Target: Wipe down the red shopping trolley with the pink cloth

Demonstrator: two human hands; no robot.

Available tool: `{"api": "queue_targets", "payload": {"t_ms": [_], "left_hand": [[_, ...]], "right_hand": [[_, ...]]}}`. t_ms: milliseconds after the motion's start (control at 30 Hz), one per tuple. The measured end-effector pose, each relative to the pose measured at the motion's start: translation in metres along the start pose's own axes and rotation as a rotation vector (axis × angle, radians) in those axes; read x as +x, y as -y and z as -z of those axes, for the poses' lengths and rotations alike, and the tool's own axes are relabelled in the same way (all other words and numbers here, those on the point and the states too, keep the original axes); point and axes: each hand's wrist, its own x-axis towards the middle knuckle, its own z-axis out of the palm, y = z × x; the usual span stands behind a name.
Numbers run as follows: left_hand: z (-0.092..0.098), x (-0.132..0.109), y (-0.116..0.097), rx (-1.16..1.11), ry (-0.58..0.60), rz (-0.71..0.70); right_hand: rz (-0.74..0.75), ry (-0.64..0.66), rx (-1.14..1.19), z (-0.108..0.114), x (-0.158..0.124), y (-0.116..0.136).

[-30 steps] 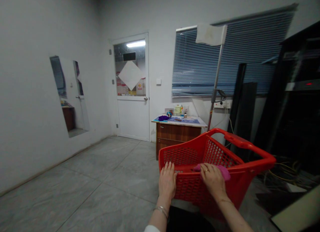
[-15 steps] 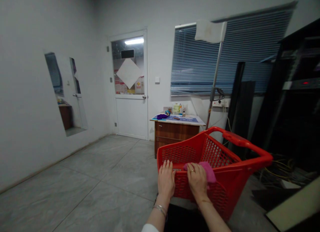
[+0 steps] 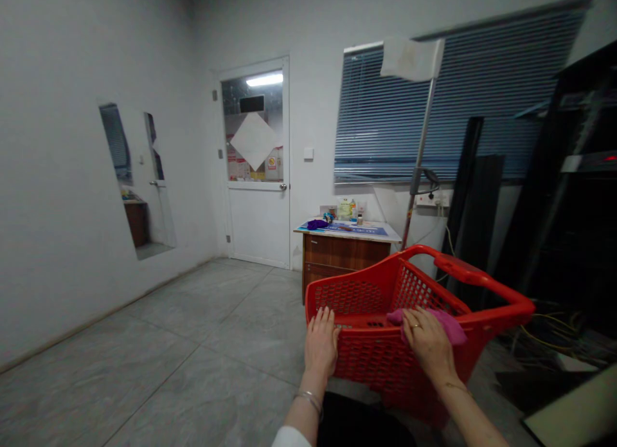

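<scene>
A red plastic shopping cart (image 3: 366,357) with lattice sides stands in front of me, its handle toward the right. My left hand (image 3: 321,347) is hooked over the near rim at the cart's left corner, with the fingers on the inner side. Farther right along the same rim, my right hand (image 3: 428,344) presses a pink cloth (image 3: 453,327) against the edge. The cloth sticks out on both sides of the fingers and drapes over the rim. My palm hides its middle part.
Behind the cart stands a brown wooden cabinet (image 3: 347,251) with a purple cloth (image 3: 317,224) and small bottles on top. A pole with a white flag (image 3: 409,60) leans near the window. Dark panels, cables and a rack crowd the right. A white door (image 3: 258,225) is at the back.
My right hand has slid the pink cloth to the right along the near rim. My left hand keeps its place at the corner. The view has shifted slightly.
</scene>
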Motion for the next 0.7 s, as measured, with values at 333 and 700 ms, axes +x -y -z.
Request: {"api": "queue_targets", "payload": {"t_ms": [333, 700], "left_hand": [[-0.009, -0.003, -0.004, -0.014, -0.039, 0.021], [-0.001, 0.0, 0.003, -0.006, 0.009, 0.0]], "right_hand": [[-0.152, -0.052, 0.084, -0.019, 0.001, 0.095], [-0.058, 0.0, 0.119, -0.018, 0.003, 0.089]]}}
